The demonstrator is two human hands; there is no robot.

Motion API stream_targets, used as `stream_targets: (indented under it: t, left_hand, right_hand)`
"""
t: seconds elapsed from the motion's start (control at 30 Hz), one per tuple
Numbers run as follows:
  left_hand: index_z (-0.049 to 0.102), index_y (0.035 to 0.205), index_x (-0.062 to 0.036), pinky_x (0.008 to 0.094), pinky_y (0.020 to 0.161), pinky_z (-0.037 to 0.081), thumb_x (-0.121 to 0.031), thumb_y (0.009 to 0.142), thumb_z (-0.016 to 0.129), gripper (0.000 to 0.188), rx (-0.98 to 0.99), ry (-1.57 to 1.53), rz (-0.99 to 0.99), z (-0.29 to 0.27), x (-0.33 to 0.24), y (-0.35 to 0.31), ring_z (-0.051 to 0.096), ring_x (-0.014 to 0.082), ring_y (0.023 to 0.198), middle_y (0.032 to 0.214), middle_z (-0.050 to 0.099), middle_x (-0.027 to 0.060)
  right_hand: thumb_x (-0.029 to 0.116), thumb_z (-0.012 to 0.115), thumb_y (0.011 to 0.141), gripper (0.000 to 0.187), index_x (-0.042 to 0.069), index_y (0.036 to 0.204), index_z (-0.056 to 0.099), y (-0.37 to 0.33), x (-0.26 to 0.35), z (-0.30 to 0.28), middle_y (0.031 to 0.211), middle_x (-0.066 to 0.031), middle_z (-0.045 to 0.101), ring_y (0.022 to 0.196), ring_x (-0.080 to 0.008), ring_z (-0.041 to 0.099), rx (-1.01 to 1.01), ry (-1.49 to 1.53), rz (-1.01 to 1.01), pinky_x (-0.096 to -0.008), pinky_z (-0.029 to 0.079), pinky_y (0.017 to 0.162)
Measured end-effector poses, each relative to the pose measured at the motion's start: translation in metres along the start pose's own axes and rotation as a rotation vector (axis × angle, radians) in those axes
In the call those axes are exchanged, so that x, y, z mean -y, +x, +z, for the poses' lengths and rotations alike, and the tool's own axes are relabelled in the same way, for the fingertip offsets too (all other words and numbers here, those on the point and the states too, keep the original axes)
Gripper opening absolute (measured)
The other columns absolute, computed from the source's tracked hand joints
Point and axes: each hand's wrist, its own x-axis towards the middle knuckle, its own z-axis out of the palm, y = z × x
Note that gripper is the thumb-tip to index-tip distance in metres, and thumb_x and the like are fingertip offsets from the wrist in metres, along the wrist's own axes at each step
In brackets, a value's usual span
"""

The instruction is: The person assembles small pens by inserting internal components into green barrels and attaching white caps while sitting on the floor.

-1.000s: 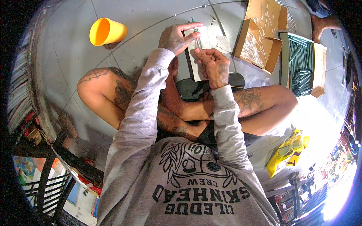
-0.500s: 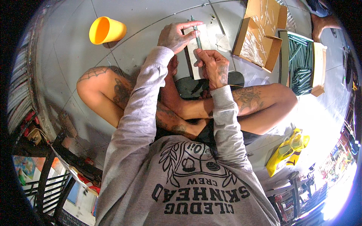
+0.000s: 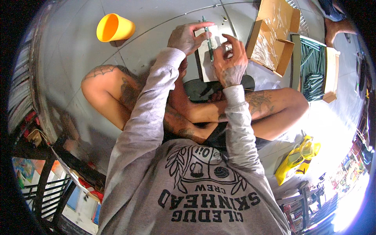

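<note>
My left hand [image 3: 187, 38] is closed on a slim dark green pen [image 3: 210, 46], pinching its upper part between thumb and forefinger. The pen points away from me, tilted slightly, above a pale flat board [image 3: 207, 70] on the floor. Just right of the pen's near end, my right hand [image 3: 232, 59] has its forefinger raised and its fingers apart. Nothing shows in its grasp, though its curled lower fingers are partly hidden.
To the right lie an open cardboard box [image 3: 277, 67] with thin clear pieces and another box [image 3: 332, 74] full of green pens. A yellow cup [image 3: 127, 29] lies at the far left, a yellow bag [image 3: 291, 162] at the near right. Beyond the boxes shows another person's leg [image 3: 340, 24].
My right hand has let go of the pen's near end, spread its fingers and shifted right. The left hand keeps its pinch on the pen.
</note>
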Motion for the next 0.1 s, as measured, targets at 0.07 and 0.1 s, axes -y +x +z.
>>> stream_targets:
  t: [0.07, 0.1]
  left_hand:
    - [0.068, 0.125, -0.038, 0.0388, 0.076, 0.056, -0.059, 0.086, 0.067, 0.045, -0.051, 0.015, 0.079, -0.001, 0.002, -0.001, 0.073, 0.0253, 0.084, 0.091, 0.073, 0.0137]
    - [0.067, 0.126, -0.0394, 0.0392, 0.075, 0.056, -0.062, 0.085, 0.066, 0.047, -0.076, 0.022, 0.119, 0.0, 0.005, -0.002, 0.073, 0.0244, 0.081, 0.088, 0.073, 0.0148]
  right_hand:
    - [0.01, 0.064, 0.079, 0.035, 0.007, 0.114, 0.067, 0.015, -0.004, -0.002, 0.105, -0.0113, 0.067, 0.073, -0.0209, 0.064, 0.129, 0.007, -0.163, -0.0338, 0.053, 0.066]
    - [0.01, 0.065, 0.079, 0.037, 0.008, 0.115, 0.067, 0.023, -0.01, 0.001, 0.102, -0.0118, 0.068, 0.076, -0.0224, 0.065, 0.177, 0.011, -0.25, -0.0327, 0.053, 0.068]
